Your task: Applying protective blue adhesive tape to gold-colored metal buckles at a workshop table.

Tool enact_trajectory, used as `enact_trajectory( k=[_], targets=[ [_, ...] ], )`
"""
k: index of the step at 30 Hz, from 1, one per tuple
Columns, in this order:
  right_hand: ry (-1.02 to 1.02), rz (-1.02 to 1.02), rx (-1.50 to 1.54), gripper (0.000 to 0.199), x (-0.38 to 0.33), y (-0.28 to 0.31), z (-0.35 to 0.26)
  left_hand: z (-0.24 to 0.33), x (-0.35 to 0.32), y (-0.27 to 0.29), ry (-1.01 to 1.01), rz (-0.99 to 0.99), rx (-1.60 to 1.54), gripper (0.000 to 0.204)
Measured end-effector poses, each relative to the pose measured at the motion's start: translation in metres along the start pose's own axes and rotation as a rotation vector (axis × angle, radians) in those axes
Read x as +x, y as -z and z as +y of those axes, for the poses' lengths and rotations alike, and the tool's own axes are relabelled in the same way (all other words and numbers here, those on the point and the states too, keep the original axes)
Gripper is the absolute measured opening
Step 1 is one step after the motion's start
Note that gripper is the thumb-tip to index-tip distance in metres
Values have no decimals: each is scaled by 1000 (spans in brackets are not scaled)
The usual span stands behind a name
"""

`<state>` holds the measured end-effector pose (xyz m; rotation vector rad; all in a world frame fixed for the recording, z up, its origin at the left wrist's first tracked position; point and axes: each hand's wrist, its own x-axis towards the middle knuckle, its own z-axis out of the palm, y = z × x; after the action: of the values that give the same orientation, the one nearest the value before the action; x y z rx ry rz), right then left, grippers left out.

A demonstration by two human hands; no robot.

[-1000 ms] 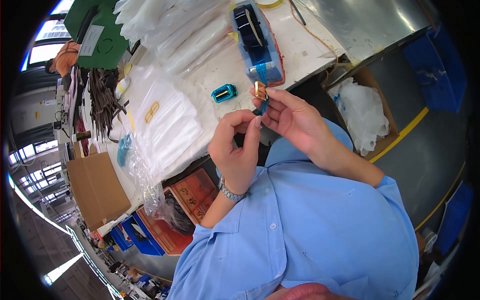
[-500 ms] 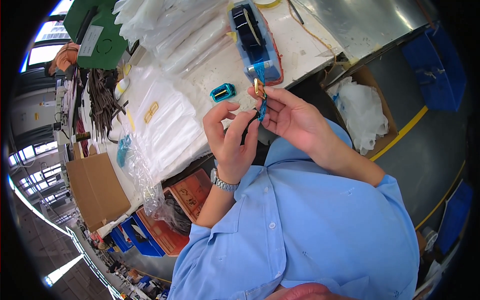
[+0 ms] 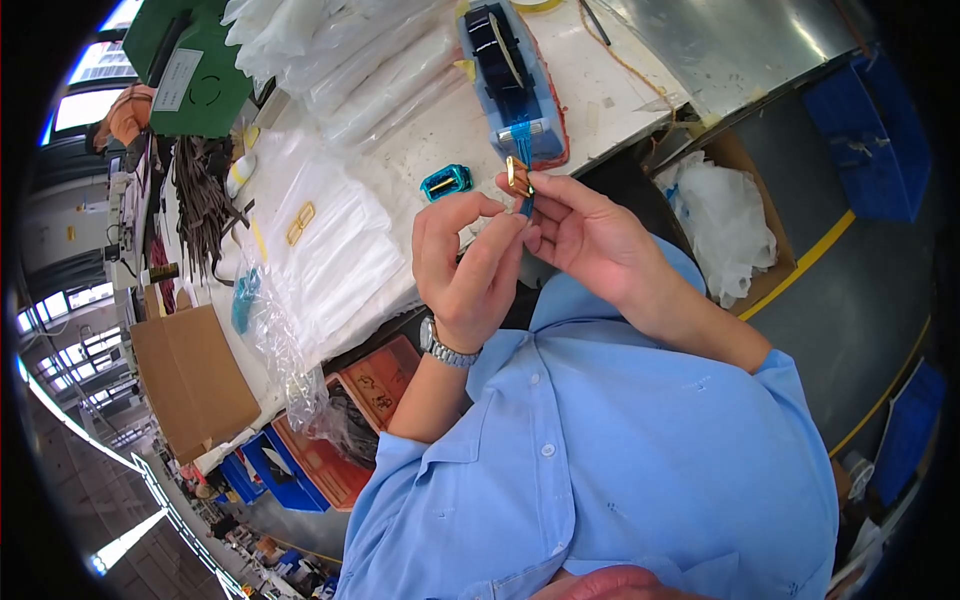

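My right hand (image 3: 590, 235) pinches a gold metal buckle (image 3: 518, 177) between thumb and fingertips, just off the front of a blue tape dispenser (image 3: 548, 143). Blue film tape (image 3: 521, 132) runs from the dispenser's front down to the buckle. A short length of the same tape shows below the buckle, and there my left hand (image 3: 465, 262) has thumb and fingertips closed on it. The fingers partly hide the tape's end. On the white table, left of the dispenser, lies a buckle wrapped in blue film (image 3: 446, 182).
White plastic sheets (image 3: 320, 235) cover much of the table, with a gold double-loop buckle (image 3: 300, 224) on them. Dark straps (image 3: 205, 190) hang farther left. A cardboard box (image 3: 193, 378) and orange bins (image 3: 385, 375) stand at the left front. Right of the table, a carton holds clear plastic bags (image 3: 722, 225).
My left fingertips have moved up closer to the buckle and closed on the tape. The tape hanging below the buckle shows less now. My right hand has hardly moved.
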<state>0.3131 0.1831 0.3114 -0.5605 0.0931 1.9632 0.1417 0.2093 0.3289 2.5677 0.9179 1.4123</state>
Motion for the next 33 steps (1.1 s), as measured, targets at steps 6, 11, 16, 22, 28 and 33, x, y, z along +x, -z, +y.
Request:
enact_trajectory(
  k=[6, 11, 16, 22, 28, 33],
  targets=[
    [16, 8, -11, 21, 2, 6, 2, -3, 11, -3, 66, 72, -3, 31],
    [35, 21, -28, 22, 0, 4, 2, 1, 21, -4, 128, 56, -6, 27],
    [48, 28, -65, 23, 0, 6, 0, -2, 32, -2, 126, 12, -53, 23],
    [50, 58, -106, 21, 1, 6, -1, -7, 44, 8, 22, -103, -66, 20],
    [69, 77, -145, 21, -1, 4, -3, -9, 54, 11, -43, -197, -71, 19],
    [91, 114, -199, 22, 0, 4, -4, -11, 58, 14, 170, -252, -190, 18]
  ],
)
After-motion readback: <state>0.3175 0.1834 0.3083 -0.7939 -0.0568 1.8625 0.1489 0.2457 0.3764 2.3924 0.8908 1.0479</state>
